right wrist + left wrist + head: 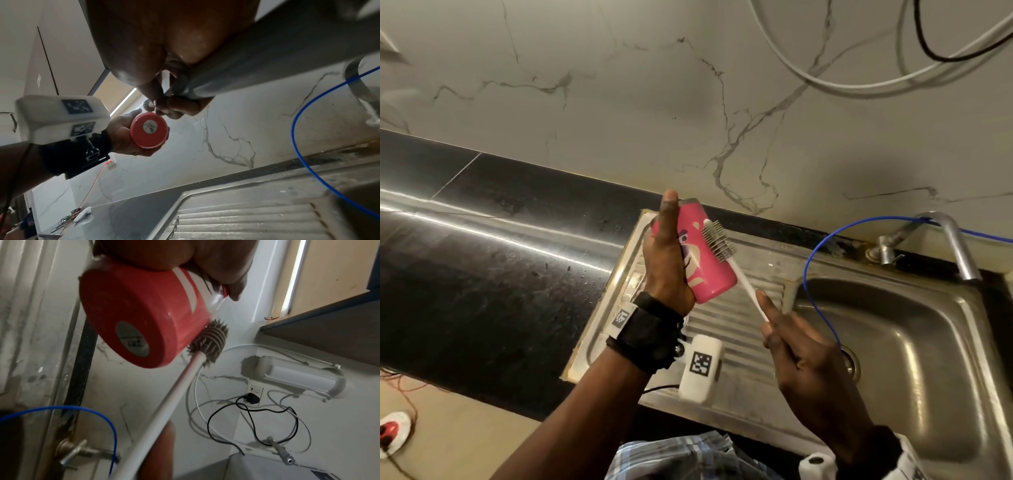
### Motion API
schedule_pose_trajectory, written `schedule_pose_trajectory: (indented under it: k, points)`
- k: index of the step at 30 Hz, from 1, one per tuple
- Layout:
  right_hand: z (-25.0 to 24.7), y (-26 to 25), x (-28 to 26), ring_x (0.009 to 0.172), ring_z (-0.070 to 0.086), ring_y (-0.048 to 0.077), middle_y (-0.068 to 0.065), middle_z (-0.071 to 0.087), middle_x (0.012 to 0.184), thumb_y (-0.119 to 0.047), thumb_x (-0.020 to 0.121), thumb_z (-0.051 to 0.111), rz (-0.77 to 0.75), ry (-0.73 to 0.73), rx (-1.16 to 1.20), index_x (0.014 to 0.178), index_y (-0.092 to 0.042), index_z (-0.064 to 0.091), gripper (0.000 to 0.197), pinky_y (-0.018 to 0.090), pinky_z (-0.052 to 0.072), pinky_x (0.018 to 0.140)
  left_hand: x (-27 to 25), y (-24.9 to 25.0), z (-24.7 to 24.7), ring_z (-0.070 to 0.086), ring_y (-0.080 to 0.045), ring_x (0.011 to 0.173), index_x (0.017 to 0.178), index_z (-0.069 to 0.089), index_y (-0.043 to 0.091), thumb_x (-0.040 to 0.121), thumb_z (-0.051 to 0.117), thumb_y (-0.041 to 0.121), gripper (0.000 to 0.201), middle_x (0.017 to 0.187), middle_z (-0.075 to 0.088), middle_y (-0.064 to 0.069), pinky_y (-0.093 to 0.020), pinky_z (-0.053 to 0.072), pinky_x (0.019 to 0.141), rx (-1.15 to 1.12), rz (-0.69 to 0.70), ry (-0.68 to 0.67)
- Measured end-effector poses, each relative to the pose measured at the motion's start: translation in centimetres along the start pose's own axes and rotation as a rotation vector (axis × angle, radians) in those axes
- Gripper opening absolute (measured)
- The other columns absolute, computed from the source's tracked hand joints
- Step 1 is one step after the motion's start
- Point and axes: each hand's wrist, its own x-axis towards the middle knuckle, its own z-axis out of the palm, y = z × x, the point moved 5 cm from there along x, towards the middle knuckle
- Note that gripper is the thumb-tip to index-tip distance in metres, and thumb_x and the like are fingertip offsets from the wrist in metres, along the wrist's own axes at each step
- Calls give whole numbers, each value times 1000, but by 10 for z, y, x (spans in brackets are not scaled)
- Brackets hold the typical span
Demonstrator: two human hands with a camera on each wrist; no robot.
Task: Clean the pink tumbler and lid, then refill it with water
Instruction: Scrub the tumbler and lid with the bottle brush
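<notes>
My left hand (667,250) grips the pink tumbler (703,260) above the steel drainboard (739,339), tilted with its base toward me. The base with a round silver sticker shows in both wrist views (131,327) (149,130). My right hand (794,342) pinches the thin white handle (748,291) of a bottle brush. Its grey bristle head (718,241) lies against the tumbler's outer side (211,340). The tumbler's mouth is hidden behind my left hand. No lid is in view.
The steel sink basin (914,370) lies to the right, with a metal tap (955,240) behind it and a blue tube (813,260) looping into the basin. A black countertop (482,274) stretches left. White and black cables (859,82) hang on the marbled wall.
</notes>
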Motion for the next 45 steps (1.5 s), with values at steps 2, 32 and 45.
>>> schedule_pose_trajectory:
  k: [2,32,45]
  points:
    - [-1,4,-10,67,56,9,-8,53,84,-24,104,52,-3,-26,8,155,-33,46,53,13,43,63,5,14,-3,57,-32,87,118,57,23,63,85,84,86,96,49,-11,-60,51,105,-35,-14,-21]
    - [4,1,-31,59,47,11,-6,51,90,-13,101,61,-78,-106,-174,159,-35,38,66,30,48,54,-8,20,-4,67,-31,93,122,62,10,65,83,82,94,102,58,-14,-65,58,97,-14,91,90]
    - [1,9,-37,61,52,14,-8,52,95,-11,99,59,-49,-25,-167,158,-32,41,65,30,50,57,-16,17,4,66,-28,89,138,62,11,78,74,80,93,98,62,-10,-57,57,98,-84,-80,-31]
